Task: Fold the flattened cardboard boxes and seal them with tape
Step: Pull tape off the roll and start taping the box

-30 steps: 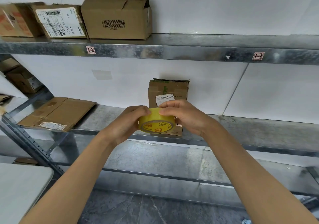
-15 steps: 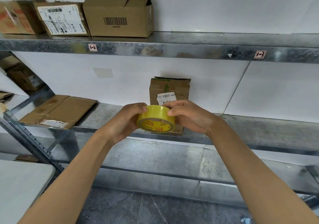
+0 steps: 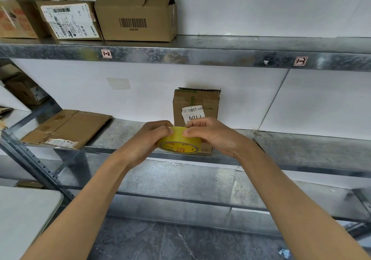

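Item one: we are holding the tape roll [image 3: 178,143], yellow with red print on its core, in mid-air in front of the middle shelf [image 3: 301,146], its open face tilting toward us. Our left hand [image 3: 143,142] is gripping the roll's left side, fingers curling round it and the thumb lying on top. Our right hand [image 3: 213,136] is grasping the right side, its thumb tip pressing on the roll's upper face close to the left thumb. Whether a loose tape end is lifting under the thumbs we are not able to tell. Item two: the flattened cardboard box [image 3: 66,128] is lying flat on the left part of the middle shelf, well apart from the hands, a white label showing near its front edge. Item three: a small upright box [image 3: 197,101] is standing on the same shelf against the white wall, right behind the roll, and is bearing a white sticker with handwritten digits. Item four: on the top shelf [image 3: 200,58] three assembled boxes are sitting in a row at the left: a barcode box [image 3: 136,17], a labelled box [image 3: 68,22] just beside it, and a red-printed box [image 3: 14,22] at the frame's edge. Item five: a pale surface [image 3: 24,215] is showing at the lower left, and grey floor [image 3: 180,241] below the shelving.
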